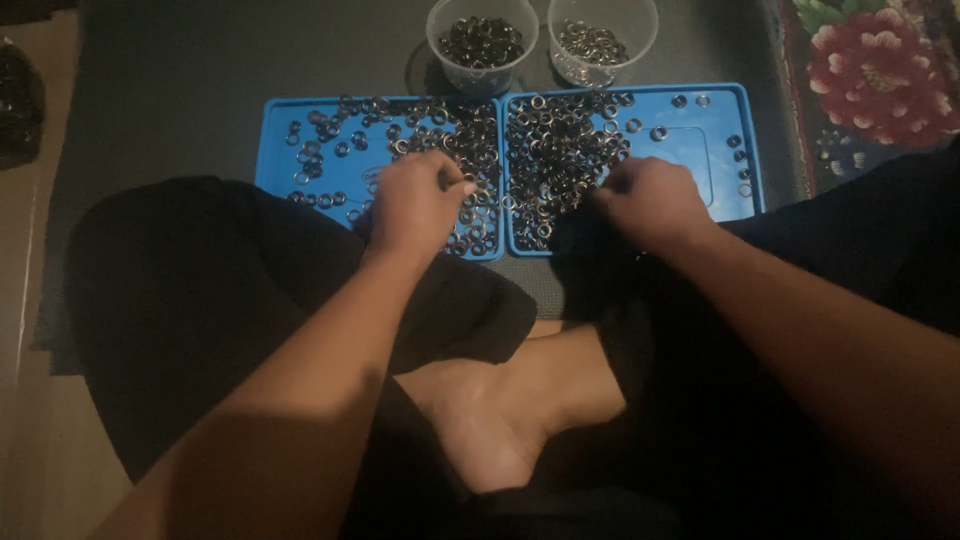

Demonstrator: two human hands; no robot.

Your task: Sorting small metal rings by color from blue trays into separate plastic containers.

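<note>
Two blue trays lie side by side on a dark mat, the left tray (pixel 280 150) and the right tray (pixel 725 120), both strewn with several small metal rings (pixel 560 140). My left hand (pixel 415 200) rests knuckles-up over the rings on the left tray, fingers curled and pinched together at the tips. Over the right tray's near left part, my right hand (pixel 650 200) is curled the same way. What the fingertips hold is hidden. Behind the trays stand two clear plastic cups, the left cup (pixel 482 45) filled with dark rings and the right cup (pixel 603 40) with lighter rings.
I sit cross-legged in dark clothing, a bare foot (pixel 500 410) between my knees. The dark mat (pixel 180 80) spreads under the trays. A floral rug (pixel 870 70) lies at the right, and a dark object (pixel 20 100) at the far left.
</note>
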